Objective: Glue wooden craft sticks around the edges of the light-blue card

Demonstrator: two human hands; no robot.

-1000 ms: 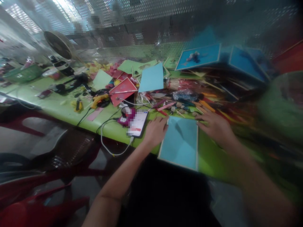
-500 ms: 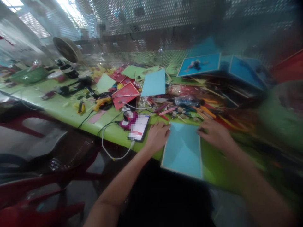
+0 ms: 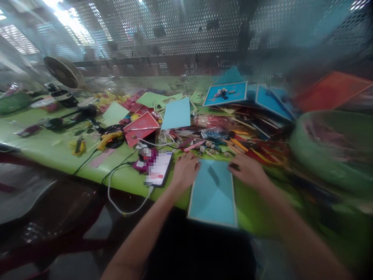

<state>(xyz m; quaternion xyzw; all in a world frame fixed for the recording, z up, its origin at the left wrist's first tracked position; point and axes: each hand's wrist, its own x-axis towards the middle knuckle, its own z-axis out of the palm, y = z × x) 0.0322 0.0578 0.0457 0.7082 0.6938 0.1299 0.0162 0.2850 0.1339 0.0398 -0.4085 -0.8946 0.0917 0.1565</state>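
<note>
A light blue rectangular board (image 3: pixel 214 198) with a pale border lies at the table's front edge, its near end reaching my lap. My left hand (image 3: pixel 185 171) rests palm down at its upper left corner, fingers lying forward and the thumb side touching the edge. At the upper right corner my right hand (image 3: pixel 249 170) has its fingers drawn together. A small dark spot shows at those fingertips, too blurred to name. Hand shadows fall across the board. A phone (image 3: pixel 160 168) with a lit screen lies left of my left hand.
Behind the board lie sticks and small pieces in a heap (image 3: pixel 210 146). Further back are a light blue sheet (image 3: pixel 176 113), a red card (image 3: pixel 142 126) and a blue framed picture (image 3: pixel 225 94). A yellow glue gun (image 3: pixel 110 139) lies left; a green basin (image 3: pixel 329 151) stands right.
The view has swung to the right, so the table's things sit further left and the green basin shows more fully. Both hands keep their places at the board's upper corners.
</note>
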